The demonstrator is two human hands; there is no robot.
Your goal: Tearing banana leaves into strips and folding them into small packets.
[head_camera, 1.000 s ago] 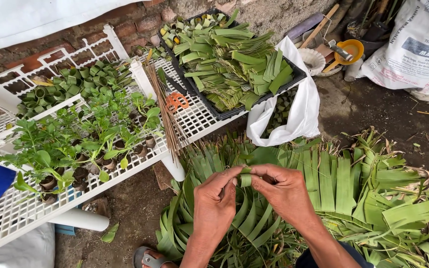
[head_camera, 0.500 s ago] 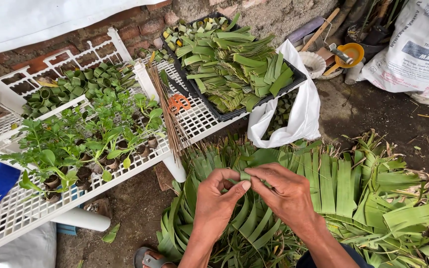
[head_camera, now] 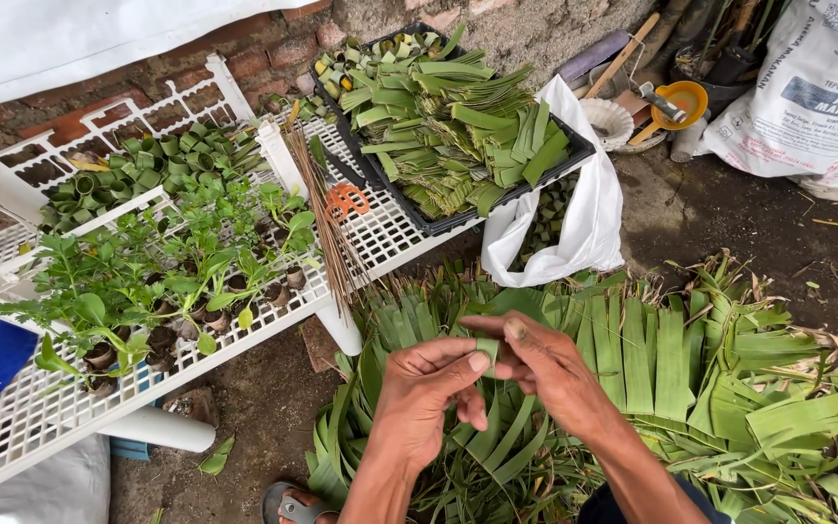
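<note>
Your left hand [head_camera: 429, 398] and right hand [head_camera: 545, 364] are covering most of the small folded leaf strip [head_camera: 488, 347], so its shape is staying unclear. The pile of long green leaves [head_camera: 691, 378] is running off the right and bottom edges. The sandal [head_camera: 288, 505] is getting cut off below.

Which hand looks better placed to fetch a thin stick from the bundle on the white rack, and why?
Probably the left hand: the stick bundle lies up and to its side, while the right hand pinches the folded leaf strip from the far side.
</note>
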